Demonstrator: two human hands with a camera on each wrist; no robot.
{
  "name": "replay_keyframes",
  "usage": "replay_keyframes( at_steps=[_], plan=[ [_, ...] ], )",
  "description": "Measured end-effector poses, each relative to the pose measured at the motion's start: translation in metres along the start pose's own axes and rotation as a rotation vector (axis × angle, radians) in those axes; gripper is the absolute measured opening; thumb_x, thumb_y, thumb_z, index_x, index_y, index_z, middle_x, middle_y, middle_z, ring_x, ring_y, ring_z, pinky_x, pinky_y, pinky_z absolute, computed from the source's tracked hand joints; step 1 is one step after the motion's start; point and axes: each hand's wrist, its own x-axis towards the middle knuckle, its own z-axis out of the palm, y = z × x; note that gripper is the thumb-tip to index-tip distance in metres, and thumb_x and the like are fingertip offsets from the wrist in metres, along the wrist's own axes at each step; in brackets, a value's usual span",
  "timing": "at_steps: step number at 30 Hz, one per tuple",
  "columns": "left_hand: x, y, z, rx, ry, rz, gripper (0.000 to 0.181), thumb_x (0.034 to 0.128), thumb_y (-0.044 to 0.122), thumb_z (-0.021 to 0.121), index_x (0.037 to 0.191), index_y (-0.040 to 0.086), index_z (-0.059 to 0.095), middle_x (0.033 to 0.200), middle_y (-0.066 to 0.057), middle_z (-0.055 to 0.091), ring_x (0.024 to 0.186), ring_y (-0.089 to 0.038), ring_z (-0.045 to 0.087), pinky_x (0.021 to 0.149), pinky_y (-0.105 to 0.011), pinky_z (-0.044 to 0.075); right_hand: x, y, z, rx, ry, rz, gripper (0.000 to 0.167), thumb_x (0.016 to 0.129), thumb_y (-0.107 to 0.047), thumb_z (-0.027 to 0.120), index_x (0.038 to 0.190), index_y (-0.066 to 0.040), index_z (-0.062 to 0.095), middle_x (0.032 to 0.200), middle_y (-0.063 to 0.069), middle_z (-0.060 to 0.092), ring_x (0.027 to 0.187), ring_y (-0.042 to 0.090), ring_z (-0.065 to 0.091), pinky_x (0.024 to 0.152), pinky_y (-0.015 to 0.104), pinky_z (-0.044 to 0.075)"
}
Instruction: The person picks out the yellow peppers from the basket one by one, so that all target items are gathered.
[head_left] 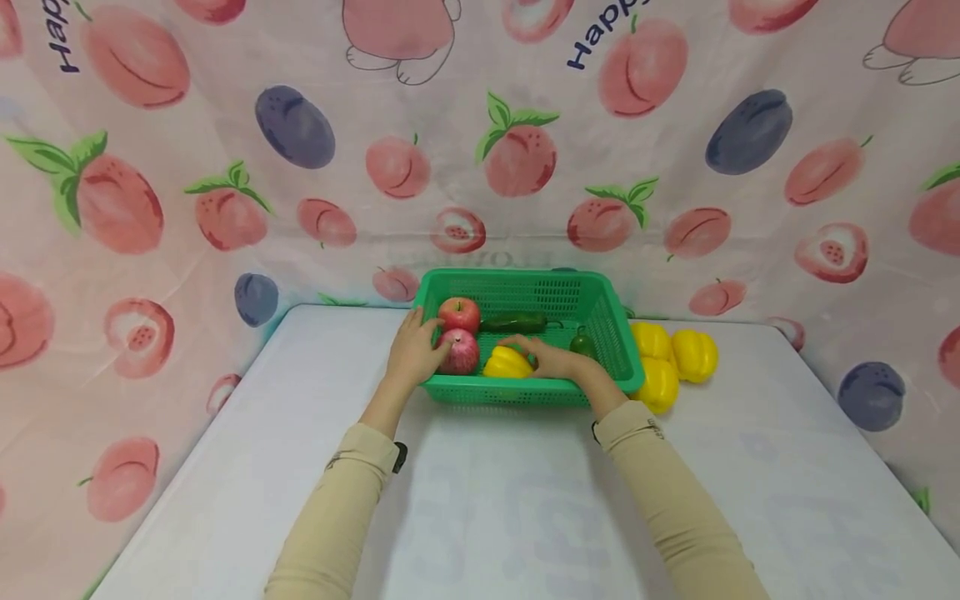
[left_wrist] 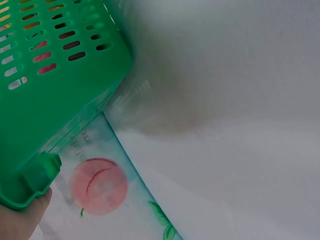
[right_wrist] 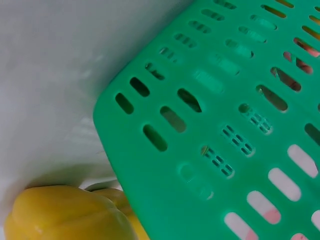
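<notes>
A green plastic basket (head_left: 517, 390) sits on the table near the back wall. My left hand (head_left: 412, 350) holds its left rim, with digits inside beside a red apple (head_left: 460, 313) and a streaked purplish-red onion (head_left: 462, 354). In the left wrist view, part of the left hand (left_wrist: 25, 220) shows at the rim's corner. Over the front rim reaches my right hand (head_left: 551, 360), its fingers curved round a yellow bell pepper (head_left: 507, 363) low in the basket. The right wrist view shows the basket's slotted wall (right_wrist: 150, 175) but not the hand.
Also in the basket lie a long dark-green vegetable (head_left: 513, 322) along the back and a smaller green pepper (head_left: 582, 343) at the right. Against the basket's right side, 3 more yellow bell peppers (head_left: 693, 356) are grouped on the white table (head_left: 510, 500). A fruit-printed cloth (head_left: 450, 108) hangs behind.
</notes>
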Motion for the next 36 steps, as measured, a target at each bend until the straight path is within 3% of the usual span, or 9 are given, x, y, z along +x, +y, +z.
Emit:
replay_keyframes(
  at_steps=[6,11,16,25,29,36],
  plan=[
    [0.0014,-0.0002,0.0003,0.006,-0.001,0.001,0.048,0.093,0.03,0.053,0.131,0.001,0.052,0.149,-0.028,0.029,0.142,-0.041,0.02,0.118,-0.047,0.018,0.0006,0.001,-0.0011,0.032,0.01,-0.043,0.057,0.09,-0.004,0.06,0.138,-0.001,0.028,0.144,0.026,0.03,0.134,0.042,0.029,0.106,0.054,0.035],
    [0.0014,-0.0012,0.0016,0.009,0.01,0.008,0.047,0.0928,0.03,0.053,0.13,0.001,0.053,0.148,-0.029,0.031,0.142,-0.041,0.021,0.118,-0.048,0.019,-0.0007,0.0,0.0,0.035,0.027,0.007,0.06,0.09,-0.003,0.06,0.139,-0.004,0.026,0.145,0.026,0.029,0.133,0.043,0.031,0.106,0.054,0.035],
    [0.0018,-0.0007,0.0017,0.006,0.01,0.007,0.047,0.0929,0.03,0.053,0.13,0.001,0.053,0.148,-0.029,0.031,0.142,-0.041,0.021,0.118,-0.047,0.019,-0.0011,-0.0002,0.0003,-0.011,0.055,0.005,0.067,0.089,-0.005,0.062,0.146,-0.006,0.026,0.145,0.026,0.03,0.128,0.04,0.036,0.106,0.054,0.037],
    [0.0009,-0.0012,-0.0001,-0.004,0.004,-0.002,0.048,0.0939,0.031,0.052,0.132,0.001,0.052,0.149,-0.029,0.029,0.143,-0.04,0.019,0.118,-0.048,0.018,0.0007,0.0017,0.0006,-0.099,0.247,0.01,0.066,0.083,-0.017,0.07,0.14,-0.009,0.038,0.122,0.021,0.045,0.096,0.029,0.05,0.084,0.041,0.048],
    [0.0,-0.0023,-0.0006,-0.007,0.005,-0.005,0.048,0.0938,0.031,0.053,0.132,0.001,0.052,0.149,-0.028,0.028,0.142,-0.041,0.02,0.118,-0.049,0.019,0.0015,0.0004,0.0006,-0.086,0.307,0.046,0.068,0.08,-0.021,0.072,0.139,-0.014,0.039,0.121,0.019,0.046,0.095,0.028,0.051,0.081,0.04,0.049],
    [0.0009,-0.0007,-0.0001,-0.007,0.002,0.0,0.048,0.0937,0.03,0.053,0.131,0.001,0.052,0.149,-0.029,0.03,0.142,-0.041,0.02,0.118,-0.048,0.019,-0.0008,0.0008,-0.0023,-0.06,0.368,0.046,0.067,0.081,-0.021,0.073,0.138,-0.011,0.039,0.125,0.02,0.047,0.103,0.031,0.051,0.083,0.042,0.051]
  ],
)
